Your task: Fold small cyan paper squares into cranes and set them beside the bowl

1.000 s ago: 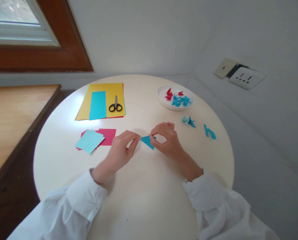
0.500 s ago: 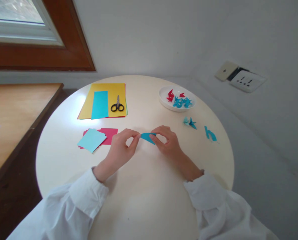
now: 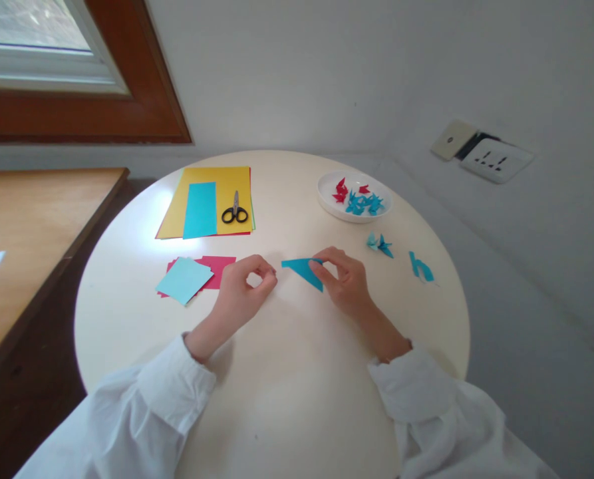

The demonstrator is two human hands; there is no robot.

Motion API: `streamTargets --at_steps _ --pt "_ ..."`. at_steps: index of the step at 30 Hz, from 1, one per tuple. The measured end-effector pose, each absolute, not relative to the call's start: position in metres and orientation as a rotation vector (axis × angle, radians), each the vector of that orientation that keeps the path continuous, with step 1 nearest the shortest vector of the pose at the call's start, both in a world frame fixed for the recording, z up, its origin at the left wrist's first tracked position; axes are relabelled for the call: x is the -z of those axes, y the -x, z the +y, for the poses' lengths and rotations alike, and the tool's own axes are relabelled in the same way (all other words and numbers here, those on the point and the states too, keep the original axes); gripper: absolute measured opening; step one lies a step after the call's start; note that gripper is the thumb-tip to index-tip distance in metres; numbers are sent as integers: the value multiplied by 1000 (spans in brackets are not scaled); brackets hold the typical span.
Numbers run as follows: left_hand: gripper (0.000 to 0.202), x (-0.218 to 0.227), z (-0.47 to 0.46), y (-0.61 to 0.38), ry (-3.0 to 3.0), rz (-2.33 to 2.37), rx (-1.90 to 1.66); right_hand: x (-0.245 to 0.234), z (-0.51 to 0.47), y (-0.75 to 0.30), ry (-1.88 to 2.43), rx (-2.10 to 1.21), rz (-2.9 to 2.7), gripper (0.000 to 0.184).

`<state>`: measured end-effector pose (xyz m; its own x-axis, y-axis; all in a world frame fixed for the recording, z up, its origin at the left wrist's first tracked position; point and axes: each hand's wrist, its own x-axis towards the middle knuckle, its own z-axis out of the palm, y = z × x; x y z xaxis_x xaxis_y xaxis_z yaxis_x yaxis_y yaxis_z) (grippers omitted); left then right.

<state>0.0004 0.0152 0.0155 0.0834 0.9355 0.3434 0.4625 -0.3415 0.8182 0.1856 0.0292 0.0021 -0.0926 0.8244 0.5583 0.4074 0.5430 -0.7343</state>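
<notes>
**A:** What was being handled, and where?

**B:** A round table [image 3: 287,412] with a smooth, cream-coloured top was seen from above. Near its middle a flat triangle of blue paper [image 3: 302,269], sharply creased, was pinched at its right corner by the right hand [image 3: 344,283], thumb and forefinger closed on it, the other fingers curled. The paper's long point was aimed to the left.

**A:** And the other hand?

**B:** The left hand [image 3: 241,293] was held just beside the triangle's tip, apart from it. Its thumb and forefinger were brought together in a small ring, with nothing gripped between them. Loose white sleeves [image 3: 151,406] were worn on both arms.

**A:** What else was laid out?

**B:** Towards the far left edge a stack of large sheets [image 3: 224,186], yellow on top with red showing beneath, was spread flat. A tall rectangular strip of blue paper [image 3: 199,209] was laid on it, and small black-handled scissors [image 3: 235,209] were placed just beside the strip. Nearer, left of the hands, a pale blue square [image 3: 184,279] was set askew over a red sheet [image 3: 219,267]. At the far right edge a shallow white dish [image 3: 329,199] was filled with small folded pieces in red and blue. Nearer along that edge, a small folded blue figure [image 3: 379,244] and a cut blue scrap [image 3: 420,266] were left on the bare top.
</notes>
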Motion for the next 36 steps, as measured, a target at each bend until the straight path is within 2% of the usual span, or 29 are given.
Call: streamTargets --at_steps 5,9,13,17,21,25,31,36 --pt "11 -16 18 -2 -1668 1376 -1228 -2 35 -192 1135 -703 -1428 14" --pt "14 -17 13 -9 -1639 1161 -1082 0 32 -180 1107 -918 -1425 17" --pt "13 -16 11 -11 -1605 1137 -1098 1 29 -171 1098 -981 -1505 19" --pt "14 -13 14 -10 -1535 1168 -1112 1 25 -170 1118 -817 -1630 12" --pt "17 -12 15 -11 -1418 1169 -1107 3 23 -171 1037 -414 -1710 23" --pt "16 -14 15 -12 -1391 1116 -1107 5 24 -170 929 -212 -1849 15" --pt "17 -13 16 -11 -1457 1057 -1123 7 26 -168 841 -163 -1881 12" --pt "20 -8 17 -10 -1542 1059 -1102 5 24 -169 900 -334 -1837 8"
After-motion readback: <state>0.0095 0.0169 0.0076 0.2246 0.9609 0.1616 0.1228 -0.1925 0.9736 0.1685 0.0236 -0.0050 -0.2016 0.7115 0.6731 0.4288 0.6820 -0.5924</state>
